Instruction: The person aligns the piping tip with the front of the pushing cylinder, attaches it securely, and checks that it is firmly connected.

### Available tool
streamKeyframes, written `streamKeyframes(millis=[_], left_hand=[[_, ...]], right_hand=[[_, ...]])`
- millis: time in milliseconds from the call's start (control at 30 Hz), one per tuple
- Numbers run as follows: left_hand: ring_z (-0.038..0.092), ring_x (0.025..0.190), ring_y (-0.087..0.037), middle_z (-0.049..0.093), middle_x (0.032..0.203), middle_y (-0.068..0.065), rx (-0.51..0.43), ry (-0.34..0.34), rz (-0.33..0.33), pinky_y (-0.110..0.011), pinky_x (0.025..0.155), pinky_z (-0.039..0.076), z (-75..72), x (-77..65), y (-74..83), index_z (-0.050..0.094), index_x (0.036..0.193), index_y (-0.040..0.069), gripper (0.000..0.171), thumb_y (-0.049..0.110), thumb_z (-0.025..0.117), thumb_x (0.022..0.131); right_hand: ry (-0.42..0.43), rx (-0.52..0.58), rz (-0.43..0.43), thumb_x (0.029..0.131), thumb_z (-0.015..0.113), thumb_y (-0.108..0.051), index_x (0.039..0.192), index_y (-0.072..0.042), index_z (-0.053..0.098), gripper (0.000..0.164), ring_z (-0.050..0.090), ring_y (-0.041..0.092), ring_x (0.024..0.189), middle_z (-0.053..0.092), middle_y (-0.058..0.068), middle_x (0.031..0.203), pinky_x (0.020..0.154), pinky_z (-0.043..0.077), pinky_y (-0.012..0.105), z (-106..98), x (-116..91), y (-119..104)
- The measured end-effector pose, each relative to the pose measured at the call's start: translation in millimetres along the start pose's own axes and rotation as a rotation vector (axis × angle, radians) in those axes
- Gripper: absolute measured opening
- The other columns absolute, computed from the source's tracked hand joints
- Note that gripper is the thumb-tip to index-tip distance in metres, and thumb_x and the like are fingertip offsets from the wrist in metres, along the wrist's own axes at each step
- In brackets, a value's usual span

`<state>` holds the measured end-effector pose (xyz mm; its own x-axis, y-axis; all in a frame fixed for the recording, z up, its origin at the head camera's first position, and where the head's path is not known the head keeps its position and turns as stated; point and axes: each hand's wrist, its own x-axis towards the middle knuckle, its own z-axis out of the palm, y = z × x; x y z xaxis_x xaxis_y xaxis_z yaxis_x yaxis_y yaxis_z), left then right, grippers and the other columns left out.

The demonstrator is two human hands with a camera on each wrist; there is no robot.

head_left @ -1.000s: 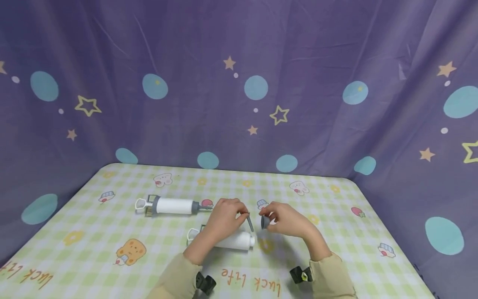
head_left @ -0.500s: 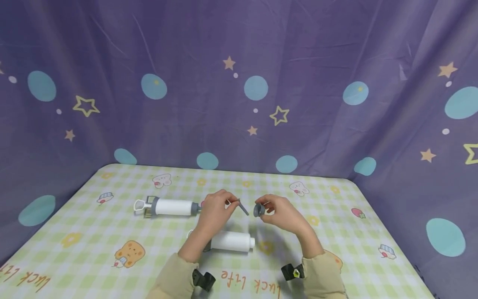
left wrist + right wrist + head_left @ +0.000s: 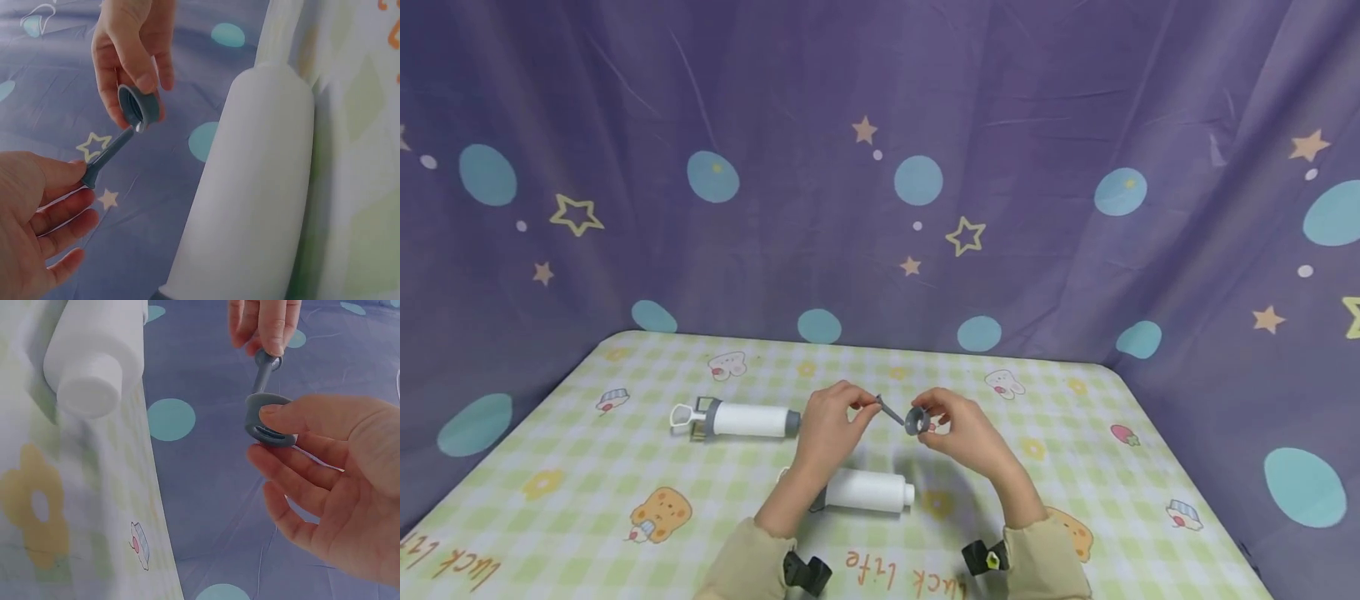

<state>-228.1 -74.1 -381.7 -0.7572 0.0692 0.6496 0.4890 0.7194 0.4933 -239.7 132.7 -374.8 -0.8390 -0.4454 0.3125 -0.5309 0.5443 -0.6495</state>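
Note:
My left hand (image 3: 833,427) pinches a slim grey nozzle tube (image 3: 111,156) by its flared end, between thumb and forefinger. Its narrow tip points at a round grey screw cap (image 3: 148,107), which my right hand (image 3: 964,427) holds by the rim. In the left wrist view the tip lies at the cap's opening; whether they touch I cannot tell. Both parts are held in the air above the table. Below them a white syringe-like barrel (image 3: 867,490) lies on its side, its bare white neck to the right. My left forearm hides part of its handle end.
A second white barrel (image 3: 748,419) with grey end fittings and a white pull handle (image 3: 682,414) lies farther back on the left; my left hand covers its tip. Underneath is a green checked tablecloth (image 3: 580,500), with a purple curtain (image 3: 820,250) behind.
Both hands have risen off the near barrel and come together. The nozzle has tilted flatter towards the cap, and the cap has turned its opening towards the nozzle.

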Motion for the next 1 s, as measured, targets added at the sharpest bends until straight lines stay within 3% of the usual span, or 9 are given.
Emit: streamKeyframes(millis=[233, 433, 767, 1000], left_hand=[[0.053, 0.064, -0.008, 0.062, 0.074, 0.009, 0.009, -0.035, -0.034, -0.034, 0.076, 0.045, 0.7, -6.1, 3.0, 0.069, 0.076, 0.019, 0.008, 0.026, 0.073, 0.075], [0.055, 0.066, -0.009, 0.063, 0.075, 0.009, 0.003, -0.026, -0.031, -0.035, 0.083, 0.045, 0.9, -6.6, 3.9, 0.069, 0.076, 0.019, 0.007, 0.025, 0.073, 0.075], [0.059, 0.068, -0.011, 0.063, 0.075, 0.009, -0.004, 0.007, -0.001, -0.036, 0.084, 0.045, 1.0, -6.9, 7.5, 0.07, 0.077, 0.018, 0.008, 0.023, 0.075, 0.074], [0.058, 0.068, -0.01, 0.063, 0.075, 0.009, 0.002, 0.009, -0.008, -0.037, 0.086, 0.044, -0.2, -6.4, 10.1, 0.07, 0.077, 0.018, 0.008, 0.025, 0.075, 0.074]], right_hand=[[-0.006, 0.01, -0.026, 0.074, 0.071, -0.006, 0.107, -0.011, 0.058, 0.036, 0.06, 0.015, 0.09, 0.059, 0.0, 0.1, 0.076, 0.049, 0.041, 4.1, -2.7, -2.0], [0.004, 0.022, -0.014, 0.074, 0.071, -0.006, 0.109, -0.009, 0.057, 0.038, 0.06, 0.014, 0.088, 0.06, 0.0, 0.1, 0.077, 0.05, 0.042, 5.8, -3.1, -3.1], [-0.02, 0.013, -0.034, 0.074, 0.072, -0.008, 0.11, -0.011, 0.057, 0.039, 0.06, 0.012, 0.088, 0.06, -0.002, 0.102, 0.077, 0.049, 0.034, 9.0, -4.5, -13.1], [-0.008, -0.007, -0.03, 0.074, 0.073, -0.01, 0.109, -0.01, 0.058, 0.038, 0.06, 0.012, 0.087, 0.061, -0.002, 0.1, 0.077, 0.049, 0.037, 8.8, -4.4, -15.0]])
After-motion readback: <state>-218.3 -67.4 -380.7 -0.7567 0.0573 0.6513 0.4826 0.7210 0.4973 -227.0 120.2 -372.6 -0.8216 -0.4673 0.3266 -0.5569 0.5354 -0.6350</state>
